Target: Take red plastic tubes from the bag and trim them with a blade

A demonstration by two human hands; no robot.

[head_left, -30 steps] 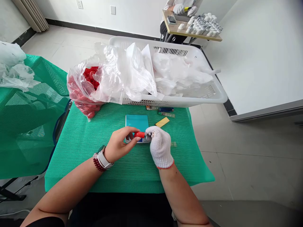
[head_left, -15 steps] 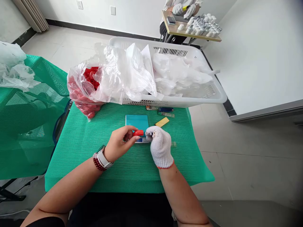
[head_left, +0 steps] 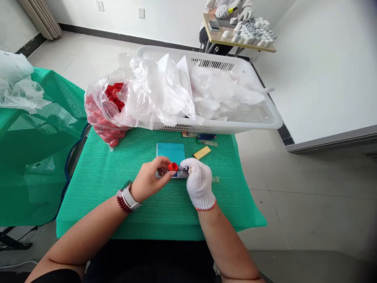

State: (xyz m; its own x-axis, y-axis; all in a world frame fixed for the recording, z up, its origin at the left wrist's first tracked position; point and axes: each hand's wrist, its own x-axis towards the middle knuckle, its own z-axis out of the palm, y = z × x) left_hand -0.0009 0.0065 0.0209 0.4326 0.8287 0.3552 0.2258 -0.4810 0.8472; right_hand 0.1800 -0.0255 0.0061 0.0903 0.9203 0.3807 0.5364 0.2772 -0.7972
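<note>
Bare, with a watch and beads at the wrist, my left hand (head_left: 152, 172) pinches a short red plastic pipe fitting (head_left: 173, 166) between thumb and fingers. The fitting's round hollow end faces me. My right hand (head_left: 198, 181), in a white knitted glove, is closed just right of the fitting. A small dark-and-light thing (head_left: 185, 168) shows at its fingertips; most of it is hidden in the fist. Under both hands lies a small digital scale (head_left: 170, 150) with a blue-green plate, its display partly covered.
A clear bag of red fittings (head_left: 107, 118) leans at the table's back left. Behind stands a white basket (head_left: 235, 125) with plastic bags. Lighters (head_left: 206, 136) and a yellow block (head_left: 202, 152) lie beyond my right hand. A gloved co-worker (head_left: 228, 10) sits at another table.
My left hand has turned the red fitting, so its open end now faces me instead of its side. My right hand has shifted slightly left, closer to it.
</note>
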